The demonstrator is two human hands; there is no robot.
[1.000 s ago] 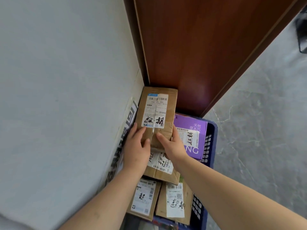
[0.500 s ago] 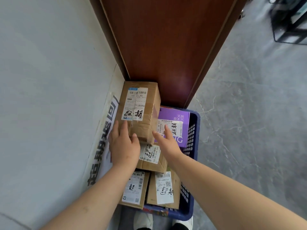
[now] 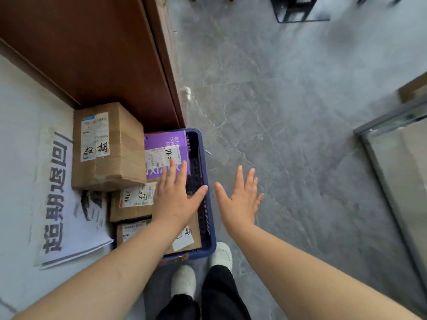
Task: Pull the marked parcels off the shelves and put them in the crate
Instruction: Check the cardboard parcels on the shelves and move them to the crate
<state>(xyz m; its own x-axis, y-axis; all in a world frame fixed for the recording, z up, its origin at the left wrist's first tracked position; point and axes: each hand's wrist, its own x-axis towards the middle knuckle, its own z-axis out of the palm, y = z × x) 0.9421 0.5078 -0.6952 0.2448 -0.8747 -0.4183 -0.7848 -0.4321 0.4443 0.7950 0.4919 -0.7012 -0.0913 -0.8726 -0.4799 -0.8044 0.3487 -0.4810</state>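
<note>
Now, crate (image 3: 209,227): blue, on the floor against the wooden panel, packed with marked parcels.
Big brown parcel (image 3: 108,146): lies atop the load at the crate's far left corner, no longer gripped as it was a second ago.
Purple parcel (image 3: 165,144): far right corner, beside it.
Left hand (image 3: 176,199): released, spread flat over the crate.
Right hand (image 3: 240,199): withdrawn, fingers spread, beyond the crate's right rim above the floor.

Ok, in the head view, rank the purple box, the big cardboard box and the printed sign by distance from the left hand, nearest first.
1. Purple box: under the fingertips of the left hand, in the crate.
2. Big cardboard box: left of the hand, stacked on other parcels.
3. Printed sign: farthest left, outside the crate.
</note>
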